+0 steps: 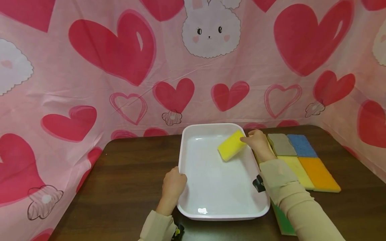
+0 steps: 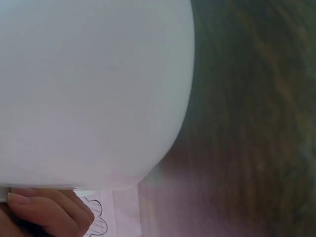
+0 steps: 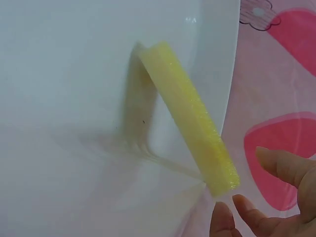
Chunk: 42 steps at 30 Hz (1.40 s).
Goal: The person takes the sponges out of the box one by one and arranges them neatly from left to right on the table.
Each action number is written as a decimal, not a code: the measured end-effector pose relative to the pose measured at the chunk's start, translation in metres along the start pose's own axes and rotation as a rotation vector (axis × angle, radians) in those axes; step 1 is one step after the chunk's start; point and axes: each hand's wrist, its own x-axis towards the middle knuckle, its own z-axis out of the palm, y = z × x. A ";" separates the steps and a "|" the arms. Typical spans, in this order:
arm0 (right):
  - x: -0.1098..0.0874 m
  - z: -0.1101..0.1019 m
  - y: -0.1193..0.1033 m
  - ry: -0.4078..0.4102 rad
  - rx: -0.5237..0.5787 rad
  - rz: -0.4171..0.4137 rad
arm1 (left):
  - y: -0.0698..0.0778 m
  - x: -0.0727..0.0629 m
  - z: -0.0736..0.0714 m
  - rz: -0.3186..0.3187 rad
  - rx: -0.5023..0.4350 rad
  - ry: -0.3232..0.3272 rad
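Observation:
A white rectangular tray (image 1: 208,187) lies on the table. My left hand (image 1: 174,182) grips its left rim; in the left wrist view the curled fingers (image 2: 49,210) show at the tray's edge. A yellow sponge (image 1: 230,147) stands tilted inside the tray near the far right corner, its raised end toward the right wall. At that end is my right hand (image 1: 256,142). In the right wrist view the thumb (image 3: 284,165) and fingers are spread just beside the sponge (image 3: 190,118), with a small gap between.
Right of the tray lie several flat sponge pads: grey (image 1: 281,144), blue (image 1: 302,145), pale yellow (image 1: 297,170), orange (image 1: 319,174) and green (image 1: 284,221). The dark wooden table (image 1: 126,187) extends left. Behind it hangs a pink heart-patterned cloth (image 1: 169,57).

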 end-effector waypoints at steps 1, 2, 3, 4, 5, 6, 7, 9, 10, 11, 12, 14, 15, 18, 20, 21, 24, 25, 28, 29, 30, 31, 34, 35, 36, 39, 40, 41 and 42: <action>0.001 0.000 0.001 0.005 -0.017 -0.010 | 0.000 0.000 0.000 0.001 -0.001 0.001; 0.001 0.001 0.002 0.009 -0.033 -0.016 | 0.000 0.000 0.000 0.003 -0.001 0.004; 0.002 0.001 0.003 0.009 -0.051 -0.019 | 0.000 0.000 0.000 0.005 0.000 0.005; 0.003 0.001 0.003 0.008 -0.060 -0.017 | 0.000 0.000 0.000 0.006 0.001 0.006; 0.003 0.002 0.004 0.006 -0.070 -0.014 | 0.000 0.000 0.000 0.007 0.003 0.006; 0.004 0.003 0.004 0.001 -0.071 -0.003 | 0.000 0.000 0.000 0.007 0.004 0.006; 0.005 0.003 0.004 -0.004 -0.072 0.006 | 0.000 0.000 0.000 0.008 0.005 0.007; 0.006 0.004 0.005 -0.010 -0.065 0.019 | 0.001 0.001 0.000 0.003 0.006 0.005; 0.006 0.005 0.005 -0.011 -0.055 0.026 | 0.001 0.001 0.000 0.001 0.005 0.005; 0.007 0.006 0.006 -0.012 -0.052 0.026 | 0.001 0.001 0.000 -0.002 0.004 0.004; 0.007 0.007 0.006 -0.012 -0.049 0.026 | 0.001 0.001 0.000 -0.003 0.004 0.005; 0.006 0.008 0.008 -0.008 -0.055 0.012 | 0.002 0.000 0.000 -0.003 0.005 0.003; 0.006 0.008 0.008 -0.010 -0.059 0.008 | 0.002 0.000 0.000 -0.003 0.005 0.003; 0.004 0.009 0.010 0.001 -0.089 -0.023 | 0.003 -0.001 -0.001 0.002 0.007 0.006; 0.004 0.009 0.011 0.010 -0.102 -0.037 | 0.003 -0.001 -0.001 0.004 0.006 0.009; 0.004 0.010 0.011 0.014 -0.105 -0.041 | 0.003 -0.001 -0.001 0.004 0.006 0.010; 0.004 0.010 0.011 0.026 -0.104 -0.047 | 0.004 -0.001 -0.001 0.004 0.009 0.012; 0.004 0.011 0.011 0.027 -0.101 -0.044 | 0.004 -0.001 -0.001 0.004 0.010 0.013; 0.004 0.012 0.011 0.033 -0.101 -0.045 | 0.003 0.000 -0.001 0.000 0.011 0.011; 0.005 0.012 0.012 0.034 -0.103 -0.047 | 0.003 0.000 -0.001 0.000 0.010 0.010; 0.005 0.012 0.012 0.037 -0.105 -0.049 | 0.003 0.000 -0.001 -0.002 0.008 0.008; 0.005 0.012 0.012 0.039 -0.108 -0.050 | 0.003 0.000 -0.001 -0.004 0.007 0.007; 0.005 0.012 0.013 0.051 -0.114 -0.058 | 0.003 0.000 -0.001 -0.011 0.003 0.000; 0.005 0.012 0.014 0.055 -0.112 -0.058 | 0.003 0.000 -0.001 -0.012 0.003 -0.002; 0.006 0.012 0.014 0.060 -0.111 -0.058 | 0.003 0.000 -0.001 -0.014 0.002 -0.004; 0.006 0.012 0.015 0.071 -0.105 -0.054 | 0.002 0.000 -0.001 -0.017 0.001 -0.005; 0.006 0.012 0.015 0.073 -0.103 -0.049 | 0.002 0.000 -0.001 -0.016 0.001 -0.004; 0.007 0.012 0.015 0.073 -0.099 -0.044 | 0.002 0.000 -0.001 -0.015 0.001 -0.003; 0.007 0.013 0.016 0.075 -0.098 -0.041 | 0.002 0.000 -0.001 -0.016 0.000 -0.003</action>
